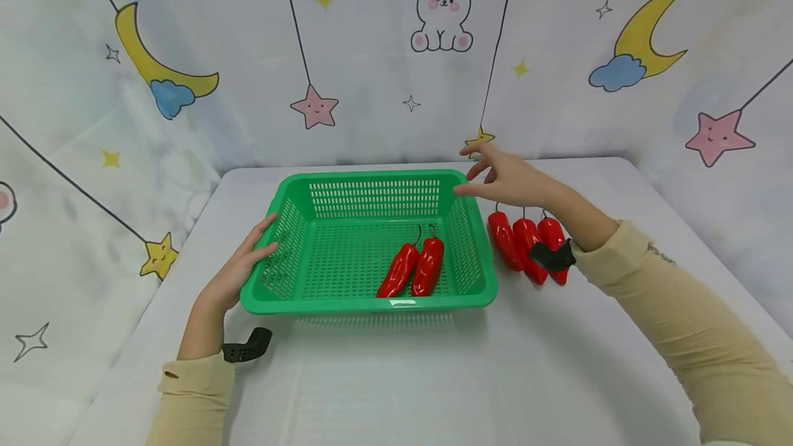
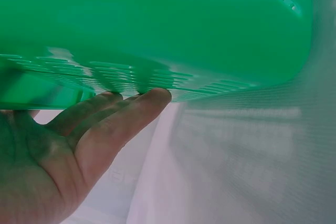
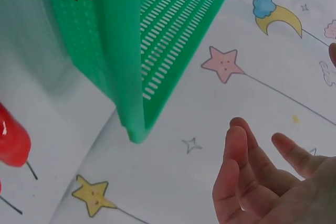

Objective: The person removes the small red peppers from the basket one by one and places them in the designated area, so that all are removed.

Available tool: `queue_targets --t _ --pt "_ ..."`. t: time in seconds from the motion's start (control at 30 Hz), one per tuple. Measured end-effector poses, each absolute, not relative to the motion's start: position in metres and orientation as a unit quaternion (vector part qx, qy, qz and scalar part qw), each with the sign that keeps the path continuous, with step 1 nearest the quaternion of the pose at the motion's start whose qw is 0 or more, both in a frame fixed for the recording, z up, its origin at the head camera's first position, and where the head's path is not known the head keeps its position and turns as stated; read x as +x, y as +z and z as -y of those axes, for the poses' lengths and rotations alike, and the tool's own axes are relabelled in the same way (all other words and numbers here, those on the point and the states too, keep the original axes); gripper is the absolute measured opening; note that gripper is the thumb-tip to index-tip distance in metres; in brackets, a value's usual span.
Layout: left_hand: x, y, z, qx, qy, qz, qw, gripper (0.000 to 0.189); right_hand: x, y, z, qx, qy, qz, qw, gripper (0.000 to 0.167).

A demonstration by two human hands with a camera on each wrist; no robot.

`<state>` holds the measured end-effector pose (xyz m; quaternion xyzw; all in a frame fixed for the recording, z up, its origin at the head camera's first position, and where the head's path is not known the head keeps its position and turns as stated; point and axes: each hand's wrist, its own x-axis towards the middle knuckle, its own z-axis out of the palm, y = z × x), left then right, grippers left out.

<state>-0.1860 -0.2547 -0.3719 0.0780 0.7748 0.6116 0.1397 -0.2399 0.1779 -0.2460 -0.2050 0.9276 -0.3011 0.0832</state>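
Note:
A green plastic basket (image 1: 368,305) with slotted walls sits on the white table. Two red chili peppers (image 1: 429,267) lie in its right part, side by side. My left hand (image 1: 232,272) is at the basket's left side, its fairly straight fingers touching the rim. In the left wrist view, the fingers (image 2: 152,98) reach up to the slotted green plastic. Raised over the back right corner, my right hand (image 1: 511,176) holds nothing, its fingers spread and loosely bent. In the right wrist view, that hand (image 3: 262,182) is apart from the basket (image 3: 123,77).
Three more red chili peppers (image 1: 525,243) lie on the table right of the basket, stems pointing away, partly behind the right wrist's black strap (image 1: 553,255). A printed cloth backdrop (image 1: 372,40) with moons and stars stands behind the table (image 1: 347,384).

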Motion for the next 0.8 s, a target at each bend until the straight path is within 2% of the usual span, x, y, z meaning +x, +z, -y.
queue_targets --t 0.37,0.8 --pt "-0.186 -0.373 0.254 0.077 0.61 -0.776 0.139 0.058 -0.239 -0.246 -0.154 -0.206 -0.282 -0.932 0.093 0.072" --pt "-0.186 -0.373 0.253 0.076 0.603 -0.783 0.135 0.058 -0.237 -0.257 -0.118 -0.238 -0.253 -0.927 0.139 0.073"
